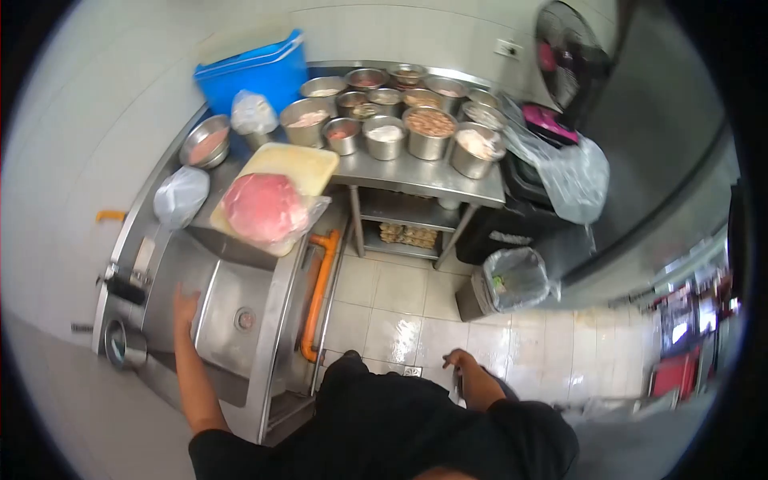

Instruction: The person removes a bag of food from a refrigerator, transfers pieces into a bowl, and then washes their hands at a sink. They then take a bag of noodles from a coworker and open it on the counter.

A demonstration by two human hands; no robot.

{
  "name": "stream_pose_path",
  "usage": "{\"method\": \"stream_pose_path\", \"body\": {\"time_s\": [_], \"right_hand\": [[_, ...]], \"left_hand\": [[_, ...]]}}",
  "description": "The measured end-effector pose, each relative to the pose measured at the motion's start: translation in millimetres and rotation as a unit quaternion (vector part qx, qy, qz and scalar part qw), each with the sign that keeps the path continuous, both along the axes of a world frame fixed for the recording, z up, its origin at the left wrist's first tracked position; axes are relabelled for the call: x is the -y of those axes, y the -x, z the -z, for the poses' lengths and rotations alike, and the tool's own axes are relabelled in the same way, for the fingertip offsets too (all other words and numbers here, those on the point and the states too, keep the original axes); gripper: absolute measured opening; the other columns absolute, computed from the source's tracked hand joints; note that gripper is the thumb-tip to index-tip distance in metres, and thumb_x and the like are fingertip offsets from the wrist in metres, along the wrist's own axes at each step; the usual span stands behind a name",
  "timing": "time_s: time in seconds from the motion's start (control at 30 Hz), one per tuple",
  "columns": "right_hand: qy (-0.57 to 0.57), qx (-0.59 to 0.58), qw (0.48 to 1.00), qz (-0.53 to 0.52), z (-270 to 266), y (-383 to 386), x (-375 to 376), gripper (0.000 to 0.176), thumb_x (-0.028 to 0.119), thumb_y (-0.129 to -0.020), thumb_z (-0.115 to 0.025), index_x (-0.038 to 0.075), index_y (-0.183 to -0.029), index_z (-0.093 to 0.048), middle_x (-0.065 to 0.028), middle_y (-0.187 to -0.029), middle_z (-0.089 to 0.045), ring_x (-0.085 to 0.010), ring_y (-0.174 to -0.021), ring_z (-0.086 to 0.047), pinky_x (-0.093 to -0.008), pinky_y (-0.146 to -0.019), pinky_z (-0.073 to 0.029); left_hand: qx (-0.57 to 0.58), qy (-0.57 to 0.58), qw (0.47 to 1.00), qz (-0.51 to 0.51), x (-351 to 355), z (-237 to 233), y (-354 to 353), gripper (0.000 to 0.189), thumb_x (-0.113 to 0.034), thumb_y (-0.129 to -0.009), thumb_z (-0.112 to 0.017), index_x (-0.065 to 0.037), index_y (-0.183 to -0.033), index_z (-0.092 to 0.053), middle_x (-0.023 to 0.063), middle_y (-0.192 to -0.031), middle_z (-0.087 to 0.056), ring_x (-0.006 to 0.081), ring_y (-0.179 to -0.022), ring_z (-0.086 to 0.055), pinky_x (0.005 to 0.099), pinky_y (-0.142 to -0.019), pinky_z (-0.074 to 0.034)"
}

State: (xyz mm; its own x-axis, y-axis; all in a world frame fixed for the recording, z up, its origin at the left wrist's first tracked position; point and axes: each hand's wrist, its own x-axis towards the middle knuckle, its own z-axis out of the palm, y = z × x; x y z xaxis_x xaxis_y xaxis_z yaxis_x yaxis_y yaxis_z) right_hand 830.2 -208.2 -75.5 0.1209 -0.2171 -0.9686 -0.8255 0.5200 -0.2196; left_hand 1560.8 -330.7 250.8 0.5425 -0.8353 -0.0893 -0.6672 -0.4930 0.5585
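Note:
My left hand (186, 306) is over the steel sink (232, 288), its fingers apart and nothing in them. My right hand (460, 360) hangs low over the floor at my right side, fingers curled; a narrow greyish thing shows just under it, too unclear to name. A large piece of pink meat (264, 206), partly in clear plastic, lies on a cream cutting board (320, 164) beyond the sink. A tied white plastic bag (182, 197) is left of the board.
Several steel pots of food stand on the steel table (352, 166), near a blue box (256, 76). An orange pipe (318, 296) runs along the sink's right side. A lined trash bin (516, 280) is on the wet tiled floor. A fan (570, 60) is at the upper right.

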Motion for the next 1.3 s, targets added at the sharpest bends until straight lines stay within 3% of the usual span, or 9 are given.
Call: {"method": "stream_pose_path", "body": {"time_s": [0.17, 0.3, 0.43, 0.53, 0.63, 0.8, 0.93, 1.0, 1.3], "right_hand": [[-0.081, 0.063, 0.986, 0.134, 55, 37, -23, 0.063, 0.032, -0.078, -0.061, 0.018, -0.134, -0.037, -0.0058, -0.137, -0.037, -0.0288, -0.12, -0.037, -0.0435, -0.083, -0.044], [-0.125, 0.093, 0.938, 0.308, 48, 44, 2, 0.054, 0.025, -0.078, -0.06, 0.018, -0.13, -0.044, 0.0024, -0.104, -0.061, -0.021, -0.089, -0.053, -0.0391, -0.076, -0.046], [0.031, -0.004, 0.968, 0.247, -38, -13, 64, 0.041, 0.037, -0.089, -0.047, 0.0, -0.097, -0.061, -0.0107, -0.096, -0.062, -0.0239, -0.086, -0.058, -0.0364, -0.072, -0.049], [0.038, 0.011, 0.964, 0.263, -43, -13, 116, 0.037, 0.04, -0.087, -0.05, 0.006, -0.081, -0.064, -0.0064, -0.082, -0.062, -0.0199, -0.076, -0.058, -0.0366, -0.068, -0.049], [0.093, 0.025, 0.955, 0.282, -56, -8, 164, 0.038, 0.04, -0.087, -0.048, 0.005, -0.092, -0.061, -0.0063, -0.084, -0.063, -0.02, -0.074, -0.06, -0.0361, -0.066, -0.049], [0.12, -0.024, 0.95, 0.286, -79, -14, 240, 0.038, 0.04, -0.087, -0.046, 0.005, -0.09, -0.06, -0.0061, -0.08, -0.062, -0.0174, -0.068, -0.058, -0.0325, -0.06, -0.048], [0.11, -0.039, 0.956, 0.269, -99, -33, 271, 0.043, 0.039, -0.089, -0.045, -0.001, -0.098, -0.058, -0.0127, -0.095, -0.062, -0.0229, -0.086, -0.059, -0.04, -0.075, -0.049], [0.096, -0.035, 0.956, 0.275, -88, -29, 275, 0.042, 0.039, -0.089, -0.045, 0.0, -0.098, -0.057, -0.0128, -0.096, -0.061, -0.023, -0.086, -0.059, -0.0401, -0.075, -0.049], [0.066, -0.057, 0.957, 0.276, -72, -18, 250, 0.034, 0.036, -0.088, -0.048, 0.004, -0.092, -0.059, -0.0086, -0.081, -0.062, -0.0212, -0.072, -0.06, -0.0377, -0.063, -0.049]], "left_hand": [[0.062, 0.015, 0.998, -0.017, 3, 1, -1, 0.075, -0.035, -0.076, -0.065, 0.003, -0.132, -0.032, 0.0251, -0.13, -0.04, 0.0337, -0.122, -0.039, 0.0359, -0.102, -0.03], [0.054, 0.055, 0.996, -0.049, 23, 8, -28, 0.074, -0.037, -0.075, -0.065, 0.003, -0.13, -0.035, 0.0249, -0.129, -0.042, 0.0346, -0.121, -0.04, 0.0359, -0.101, -0.032], [0.047, 0.124, 0.989, -0.068, 78, 10, -54, 0.067, -0.039, -0.076, -0.064, 0.003, -0.124, -0.044, 0.024, -0.124, -0.047, 0.0305, -0.109, -0.051, 0.0353, -0.095, -0.037], [0.019, 0.142, 0.987, -0.073, 135, 1, -61, 0.061, -0.038, -0.077, -0.064, 0.002, -0.121, -0.048, 0.0217, -0.115, -0.053, 0.0278, -0.096, -0.058, 0.0359, -0.087, -0.042], [-0.026, 0.129, 0.986, -0.098, 197, -4, -77, 0.058, -0.035, -0.077, -0.065, 0.001, -0.119, -0.049, 0.0197, -0.108, -0.056, 0.0277, -0.095, -0.058, 0.037, -0.084, -0.043], [0.246, 0.301, 0.921, -0.012, 283, -16, -93, 0.07, -0.021, -0.071, -0.071, -0.005, -0.129, -0.036, 0.0173, -0.121, -0.046, 0.0337, -0.104, -0.052, 0.041, -0.086, -0.044], [0.289, 0.199, 0.936, 0.019, 326, -26, -104, 0.071, -0.016, -0.07, -0.071, -0.006, -0.129, -0.034, 0.0171, -0.125, -0.041, 0.035, -0.105, -0.052, 0.0421, -0.088, -0.044], [0.24, -0.019, 0.969, -0.063, 340, -26, -110, 0.052, -0.015, -0.073, -0.066, -0.007, -0.12, -0.044, 0.0168, -0.124, -0.044, 0.0352, -0.104, -0.052, 0.0423, -0.086, -0.045], [0.284, 0.083, 0.949, -0.113, 393, -74, -161, 0.018, -0.016, -0.076, -0.058, -0.004, -0.089, -0.061, 0.0204, -0.097, -0.06, 0.0335, -0.097, -0.056, 0.0407, -0.084, -0.045]]}}
